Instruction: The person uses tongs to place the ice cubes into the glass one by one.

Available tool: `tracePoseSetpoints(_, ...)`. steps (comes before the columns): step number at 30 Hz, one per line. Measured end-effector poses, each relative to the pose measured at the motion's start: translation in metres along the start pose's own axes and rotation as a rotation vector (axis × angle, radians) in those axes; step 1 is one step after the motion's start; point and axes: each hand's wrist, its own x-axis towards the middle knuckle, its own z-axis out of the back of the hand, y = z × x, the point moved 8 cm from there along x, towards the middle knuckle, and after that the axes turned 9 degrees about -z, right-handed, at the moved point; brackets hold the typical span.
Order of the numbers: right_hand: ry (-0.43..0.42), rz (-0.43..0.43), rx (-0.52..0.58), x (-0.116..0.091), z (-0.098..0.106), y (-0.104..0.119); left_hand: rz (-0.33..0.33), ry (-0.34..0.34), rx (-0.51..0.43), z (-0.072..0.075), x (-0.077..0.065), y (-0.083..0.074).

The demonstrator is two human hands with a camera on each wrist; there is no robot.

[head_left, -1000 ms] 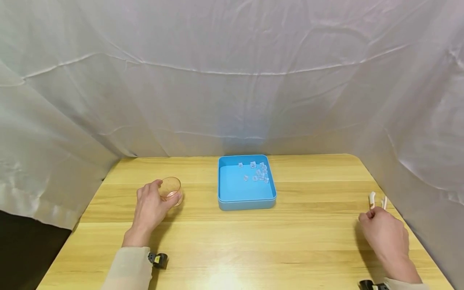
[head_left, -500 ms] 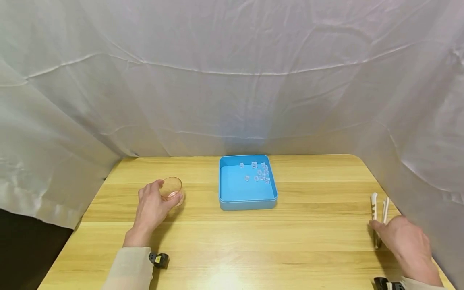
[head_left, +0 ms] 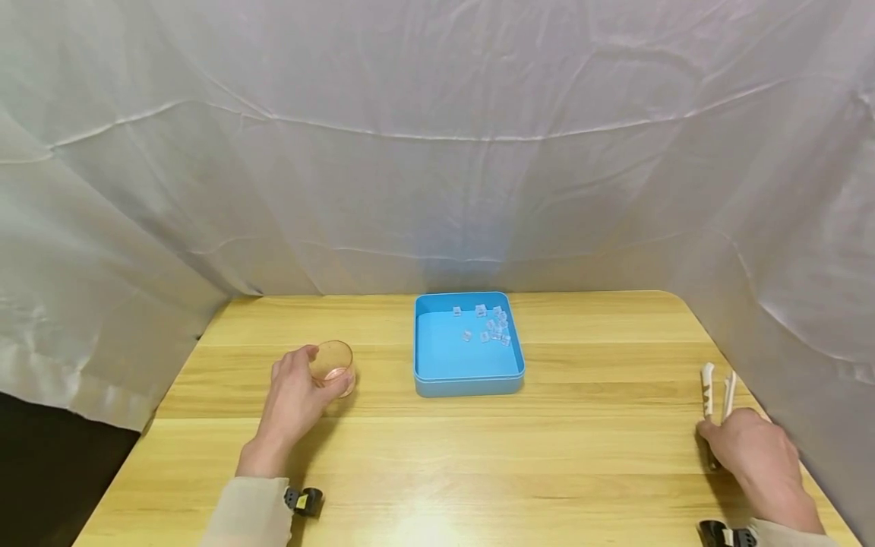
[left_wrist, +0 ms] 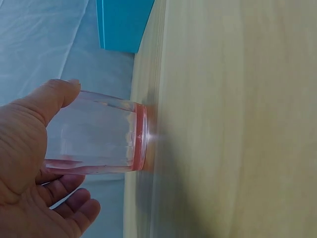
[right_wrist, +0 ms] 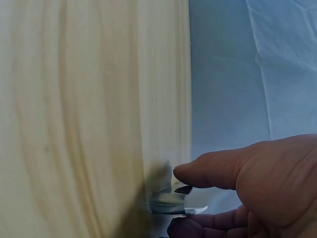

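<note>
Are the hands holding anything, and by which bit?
The left grip holds the cup by its sides, up near the rim. The right grip is at the tongs, by their metal part, but whether it truly holds them can't be told.

L hand (head_left: 294, 399) held clear cup (head_left: 333, 371) toward L of wood tbl (head_left: 581, 456); R hand (head_left: 755, 452) gripped white-handled tongs (head_left: 707, 393) nr R edge. Btwn, blue tray (head_left: 469, 387) held small clear cubes (head_left: 481, 311), mostly R side. Gray curtain (head_left: 437, 182) hung behind.
</note>
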Motion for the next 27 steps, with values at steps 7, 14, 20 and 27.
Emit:
tracePoseSetpoints(7, 0.007, 0.000, 0.009, 0.001, -0.002, -0.001, -0.005, 0.036, -0.028, -0.007, -0.009, -0.010)
tracePoseSetpoints(14, 0.015, -0.011, 0.008, 0.003, -0.003, -0.001, -0.035, 0.050, -0.038, -0.014, -0.016, -0.022)
tracePoseSetpoints(20, -0.005, -0.029, 0.025, 0.004, -0.003, -0.002, -0.051, 0.064, -0.037, -0.020, -0.021, -0.030)
tracePoseSetpoints(27, -0.022, -0.033, 0.031, 0.005, -0.002, -0.002, -0.089, 0.096, -0.048, -0.030, -0.025, -0.044)
